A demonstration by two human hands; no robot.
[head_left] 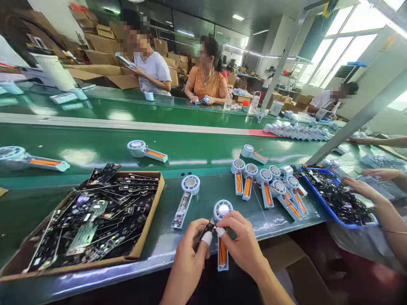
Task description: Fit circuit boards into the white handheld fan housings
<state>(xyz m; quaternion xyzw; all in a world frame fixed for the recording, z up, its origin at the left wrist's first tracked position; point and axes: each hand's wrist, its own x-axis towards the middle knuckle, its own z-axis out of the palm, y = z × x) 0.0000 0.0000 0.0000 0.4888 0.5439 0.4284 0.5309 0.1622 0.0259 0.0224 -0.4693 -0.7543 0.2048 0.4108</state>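
While in left hand [190,253], board [208,227] aslant.

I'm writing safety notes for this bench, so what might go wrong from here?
The fan unit between the hands reaches past the front edge of the bench in this view, so a bump might send it to the floor.
The circuit board is narrow, so it could slip from the grip of the left hand.
Thin wires lie loose on the crowded fan units at right and might snag.
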